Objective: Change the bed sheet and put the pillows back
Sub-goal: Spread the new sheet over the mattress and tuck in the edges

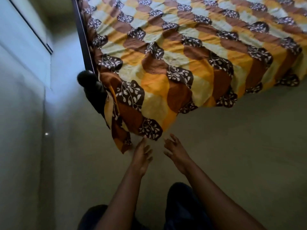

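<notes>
1. Orange, brown and pale-green, the leaf-printed scalloped bed sheet (182, 47) lies spread over the mattress. Its near corner droops beside the round black bedpost knob (86, 78) at the bed's corner.
2. Our left hand (142, 155) and right hand (176, 151) reach up at that drooping corner, fingers straight and spread, grasping nothing. The left fingertips sit at the hem; we cannot tell if they touch it.
3. We judge the step to be taking hold of this corner, whether to strip it or tuck it we cannot say. To do it well, we would gather the loose folds in both hands close to the bedpost, then pull evenly along the edge so the cloth does not snag on the knob.
4. The sheet runs from the near corner away along the dark side rail (83, 39). Its far edges are cut off, so its long axis stays unclear. The loose corner points down at the pale floor (232, 146).
5. No pillows are in view.
</notes>
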